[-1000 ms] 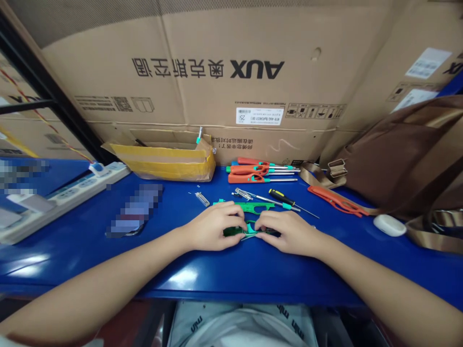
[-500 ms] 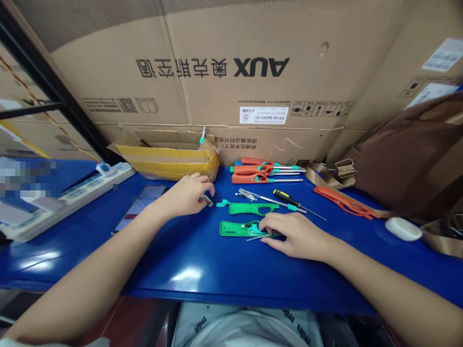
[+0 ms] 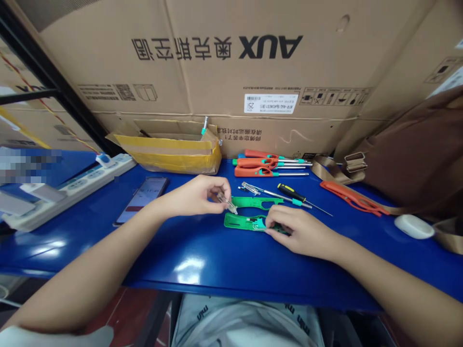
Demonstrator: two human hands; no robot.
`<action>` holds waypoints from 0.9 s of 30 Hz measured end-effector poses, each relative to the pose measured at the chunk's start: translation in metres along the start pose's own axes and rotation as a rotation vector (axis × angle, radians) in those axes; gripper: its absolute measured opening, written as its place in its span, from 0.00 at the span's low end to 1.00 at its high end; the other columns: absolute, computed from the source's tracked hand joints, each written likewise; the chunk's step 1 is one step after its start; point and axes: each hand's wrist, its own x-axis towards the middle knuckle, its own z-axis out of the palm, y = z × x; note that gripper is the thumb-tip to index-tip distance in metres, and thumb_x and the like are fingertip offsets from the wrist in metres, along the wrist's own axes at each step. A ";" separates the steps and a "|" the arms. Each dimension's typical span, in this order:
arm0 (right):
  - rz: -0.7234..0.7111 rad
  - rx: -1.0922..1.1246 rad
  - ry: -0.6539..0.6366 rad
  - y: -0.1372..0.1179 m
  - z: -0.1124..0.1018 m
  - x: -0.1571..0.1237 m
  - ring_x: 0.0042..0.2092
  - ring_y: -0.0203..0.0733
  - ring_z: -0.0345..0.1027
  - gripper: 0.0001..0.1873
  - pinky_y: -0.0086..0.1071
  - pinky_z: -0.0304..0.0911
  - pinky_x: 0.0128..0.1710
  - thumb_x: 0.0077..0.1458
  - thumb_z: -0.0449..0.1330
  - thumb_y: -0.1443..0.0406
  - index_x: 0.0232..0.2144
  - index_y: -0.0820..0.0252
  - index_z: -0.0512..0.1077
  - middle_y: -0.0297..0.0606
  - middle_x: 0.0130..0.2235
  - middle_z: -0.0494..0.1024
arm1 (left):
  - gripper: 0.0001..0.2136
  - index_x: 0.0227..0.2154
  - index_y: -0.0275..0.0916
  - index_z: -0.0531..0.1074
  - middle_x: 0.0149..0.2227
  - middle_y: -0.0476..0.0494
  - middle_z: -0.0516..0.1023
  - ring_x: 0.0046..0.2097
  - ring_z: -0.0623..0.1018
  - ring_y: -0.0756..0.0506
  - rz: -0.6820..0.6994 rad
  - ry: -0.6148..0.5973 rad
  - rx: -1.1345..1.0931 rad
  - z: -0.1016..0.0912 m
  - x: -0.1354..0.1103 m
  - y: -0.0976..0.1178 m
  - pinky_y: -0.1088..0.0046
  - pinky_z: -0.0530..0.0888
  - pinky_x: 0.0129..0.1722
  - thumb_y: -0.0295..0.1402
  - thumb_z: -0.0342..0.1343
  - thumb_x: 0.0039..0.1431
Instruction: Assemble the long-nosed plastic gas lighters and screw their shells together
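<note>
In the head view my left hand (image 3: 202, 195) pinches a small clear fuel tank (image 3: 227, 203) with a metal end, tilted above the left end of the green parts. My right hand (image 3: 302, 230) is closed on the right end of a green lighter half-shell (image 3: 235, 221), which lies on the table with teal and black parts and thin wire inside. Its fingers cover that end. Just behind lies a second green half-shell (image 3: 248, 201). A second clear tank (image 3: 251, 188) and a metal lighter tube (image 3: 277, 193) rest behind both shells.
Several orange lighters (image 3: 253, 171) lie at the back, by a yellow-taped carton (image 3: 170, 156). A screwdriver (image 3: 287, 190), an orange lighter shell (image 3: 349, 195) and a white oval object (image 3: 414, 226) are to the right. A phone (image 3: 142, 200) and power strip (image 3: 90, 180) lie left.
My left hand has moved right with the clear tank, up to the green shells, and now covers the spot of the small teal piece. My right hand stays on its shell. The view has shifted slightly.
</note>
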 end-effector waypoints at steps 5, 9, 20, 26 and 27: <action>0.399 0.450 -0.095 -0.003 0.002 0.003 0.18 0.30 0.56 0.05 0.24 0.55 0.18 0.59 0.59 0.63 0.36 0.58 0.70 0.23 0.19 0.63 | 0.07 0.34 0.35 0.73 0.35 0.43 0.81 0.38 0.81 0.48 -0.056 -0.055 -0.284 0.039 0.002 0.002 0.70 0.78 0.40 0.31 0.64 0.57; 0.543 0.766 -0.099 -0.006 0.002 0.005 0.20 0.32 0.63 0.12 0.24 0.64 0.15 0.57 0.64 0.58 0.38 0.57 0.67 0.23 0.20 0.65 | 0.11 0.32 0.35 0.72 0.31 0.48 0.79 0.35 0.80 0.50 -0.145 -0.006 -0.529 0.060 0.005 -0.009 0.70 0.78 0.40 0.32 0.69 0.52; 0.464 0.746 -0.069 -0.004 -0.002 0.002 0.23 0.33 0.70 0.19 0.26 0.69 0.26 0.61 0.63 0.50 0.34 0.59 0.72 0.29 0.21 0.73 | 0.14 0.41 0.36 0.80 0.39 0.44 0.84 0.40 0.83 0.48 -0.203 0.071 -0.615 0.071 0.006 -0.012 0.70 0.79 0.46 0.29 0.71 0.51; 0.377 0.590 -0.049 -0.008 -0.008 0.001 0.24 0.33 0.69 0.11 0.26 0.66 0.26 0.63 0.60 0.57 0.36 0.59 0.74 0.29 0.23 0.73 | 0.12 0.41 0.35 0.81 0.31 0.44 0.84 0.31 0.82 0.49 -0.247 0.055 -0.583 0.070 0.005 -0.005 0.72 0.81 0.37 0.39 0.64 0.61; 0.360 0.569 -0.043 -0.008 -0.008 0.000 0.24 0.32 0.69 0.09 0.25 0.66 0.25 0.64 0.59 0.59 0.37 0.59 0.74 0.29 0.23 0.73 | 0.12 0.40 0.35 0.81 0.30 0.45 0.83 0.30 0.81 0.49 -0.253 0.060 -0.578 0.070 0.005 -0.004 0.72 0.81 0.35 0.40 0.64 0.61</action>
